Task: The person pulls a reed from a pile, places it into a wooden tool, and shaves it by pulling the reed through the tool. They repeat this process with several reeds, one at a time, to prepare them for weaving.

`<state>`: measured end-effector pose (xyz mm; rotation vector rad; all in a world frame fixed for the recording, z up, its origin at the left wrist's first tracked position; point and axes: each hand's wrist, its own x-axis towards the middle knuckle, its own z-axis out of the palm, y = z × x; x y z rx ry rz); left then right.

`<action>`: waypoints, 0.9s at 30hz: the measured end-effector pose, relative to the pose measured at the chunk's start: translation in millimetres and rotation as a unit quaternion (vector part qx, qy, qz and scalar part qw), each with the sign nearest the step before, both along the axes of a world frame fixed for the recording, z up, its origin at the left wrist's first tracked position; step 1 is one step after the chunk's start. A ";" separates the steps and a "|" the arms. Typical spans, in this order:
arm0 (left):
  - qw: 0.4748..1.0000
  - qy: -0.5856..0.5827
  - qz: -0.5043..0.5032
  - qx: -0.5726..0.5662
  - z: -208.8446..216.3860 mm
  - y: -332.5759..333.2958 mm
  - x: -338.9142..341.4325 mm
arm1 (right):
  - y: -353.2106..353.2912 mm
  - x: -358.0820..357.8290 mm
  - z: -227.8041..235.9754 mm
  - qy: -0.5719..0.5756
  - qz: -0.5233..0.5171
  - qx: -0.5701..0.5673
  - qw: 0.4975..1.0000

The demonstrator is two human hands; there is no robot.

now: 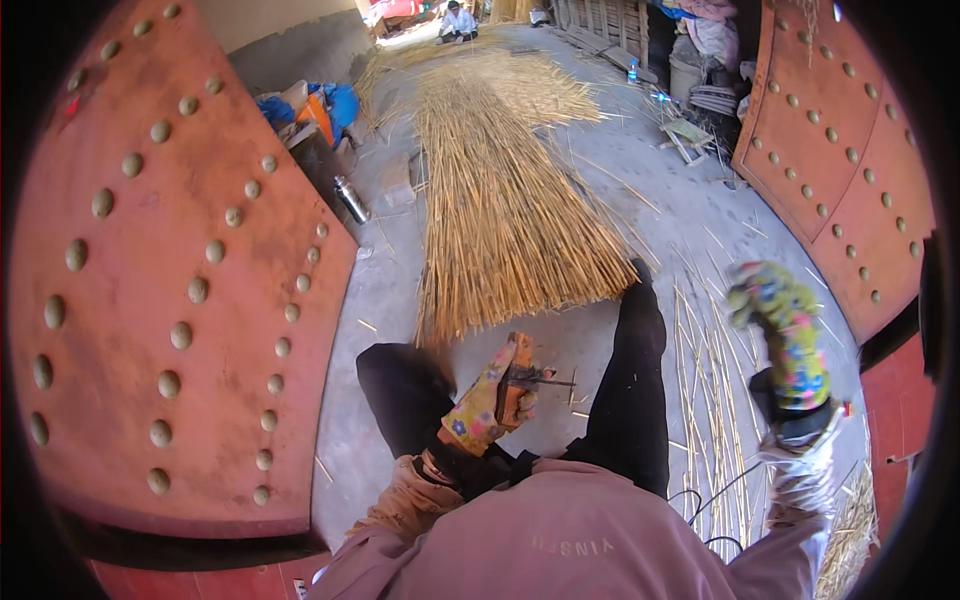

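In a flowered glove, my left hand [476,412] is closed around a small orange-brown wooden block tool [513,385] with dark metal parts. A thin spike or blade sticks out from its right side. The tool is between my knees, just in front of my body. Far to the right, my right hand [782,318], also in a flowered glove, is raised over the floor; motion blurs its fingers, and I cannot tell whether it holds anything. Below and beside it, several loose straw-coloured stalks [715,380] lie on the concrete. A large spread of cut stalks [500,215] lies ahead of my legs.
Red studded door leaves stand at left [230,330] and right [840,150]. A steel flask [351,199] and a brick-like block [397,180] are at the left. A small wooden stool [688,138] and buckets line the right. Another person [458,22] sits far back.
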<state>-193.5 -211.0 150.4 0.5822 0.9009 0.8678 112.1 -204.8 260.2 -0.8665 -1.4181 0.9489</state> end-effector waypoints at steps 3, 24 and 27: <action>0.997 -0.030 0.057 -0.037 -17.5 -7.2 -23.6 | -8.1 -42.0 -30.2 0.052 0.114 -0.072 0.989; 0.987 -0.109 0.106 0.050 25.9 35.6 -52.9 | -4.3 -25.0 26.3 0.036 0.124 -0.199 0.971; 0.986 -0.130 0.098 0.028 35.1 45.1 -50.3 | 21.4 -38.2 45.0 0.129 0.091 -0.198 0.967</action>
